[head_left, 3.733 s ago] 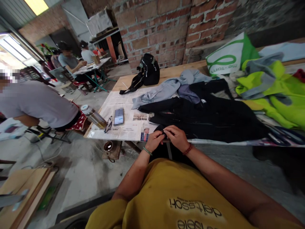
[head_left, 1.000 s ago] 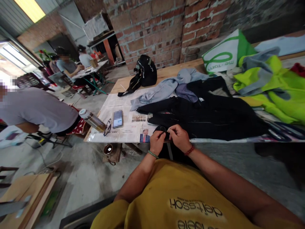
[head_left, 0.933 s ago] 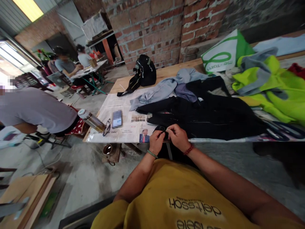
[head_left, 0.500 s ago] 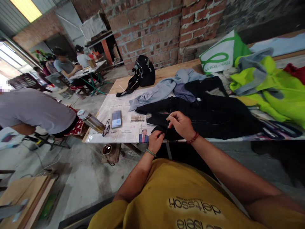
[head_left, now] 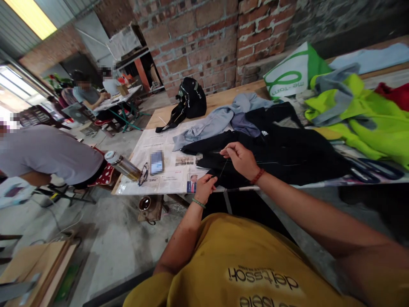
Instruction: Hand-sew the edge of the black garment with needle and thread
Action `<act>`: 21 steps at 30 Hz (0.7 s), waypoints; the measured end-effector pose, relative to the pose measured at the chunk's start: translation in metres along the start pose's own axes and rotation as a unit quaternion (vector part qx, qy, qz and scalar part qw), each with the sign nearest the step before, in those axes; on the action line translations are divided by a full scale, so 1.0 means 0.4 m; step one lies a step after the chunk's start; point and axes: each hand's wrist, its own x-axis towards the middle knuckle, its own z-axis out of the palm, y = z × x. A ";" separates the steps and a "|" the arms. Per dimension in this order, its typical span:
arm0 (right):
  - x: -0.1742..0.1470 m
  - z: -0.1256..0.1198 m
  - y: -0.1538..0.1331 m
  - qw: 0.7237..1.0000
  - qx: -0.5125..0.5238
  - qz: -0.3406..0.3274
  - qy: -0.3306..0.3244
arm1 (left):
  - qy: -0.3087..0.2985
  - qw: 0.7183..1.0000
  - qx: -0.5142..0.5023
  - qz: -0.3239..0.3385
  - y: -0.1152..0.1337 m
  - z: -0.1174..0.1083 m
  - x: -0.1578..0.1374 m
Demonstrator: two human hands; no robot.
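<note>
At the table's front edge my left hand is closed, its thumb and fingers pinching the edge of a black garment. Above and to the right of it, my right hand is raised with thumb and forefinger pinched together. A thin dark thread runs from these fingers down toward the cloth at my left hand. Whether a needle is between the fingertips is too small to tell. The black garment spreads rightward across the table under my right hand.
On the newspaper-covered table are a phone, glasses, a leaning bottle, a black bag, a grey garment, scissors and yellow-green clothing. A person sits at the left; others work farther back.
My right hand has moved slightly up and left, away from my left hand, and more thread shows between them. My left hand keeps its pinch near the cloth edge.
</note>
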 end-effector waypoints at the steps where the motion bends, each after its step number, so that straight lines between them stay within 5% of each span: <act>1: -0.002 -0.007 0.007 0.996 -0.069 -0.060 -0.009 | -0.001 1.000 -0.005 0.000 -0.001 0.000 0.001; 4: -0.002 -0.030 0.029 0.960 -0.206 -0.183 -0.055 | -0.002 1.000 -0.006 0.003 -0.002 -0.001 0.000; 9: 0.015 -0.051 0.052 0.931 -0.265 -0.231 -0.101 | -0.005 1.000 -0.011 0.010 0.001 -0.002 -0.003; 16: 0.015 -0.049 0.032 0.955 -0.223 -0.185 -0.067 | -0.012 0.999 -0.037 0.013 -0.008 -0.007 0.001; 21: -0.045 -0.025 0.013 0.994 -0.105 -0.020 -0.013 | -0.015 0.996 -0.085 0.019 -0.023 -0.016 0.001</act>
